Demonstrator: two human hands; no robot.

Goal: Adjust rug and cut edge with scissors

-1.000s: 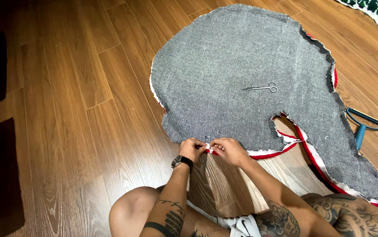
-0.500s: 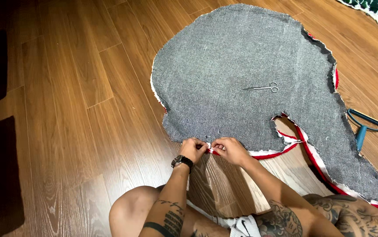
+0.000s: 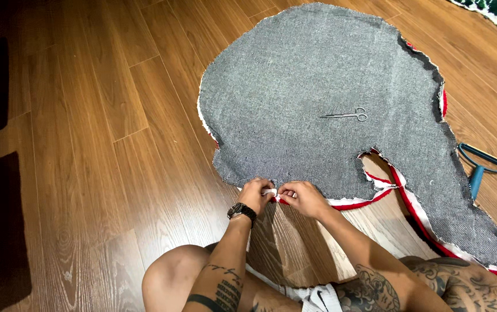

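Pinching the rug's [image 3: 318, 75] near edge, left hand [image 3: 256, 195] and right hand [image 3: 300, 198] close fingers on its white-red trim [image 3: 271, 193], working the border; scissors [image 3: 345, 115] lie mid-rug.

Both hands pinch the near edge of the grey rug backing [image 3: 318, 92], left hand [image 3: 255, 195] touching right hand [image 3: 304, 198] at its red-and-white trim [image 3: 271, 193]. Beyond them, small scissors [image 3: 346, 115] lie on the backing; a blue-handled tool [image 3: 479, 167] rests on the wooden floor [image 3: 116, 133] far right.
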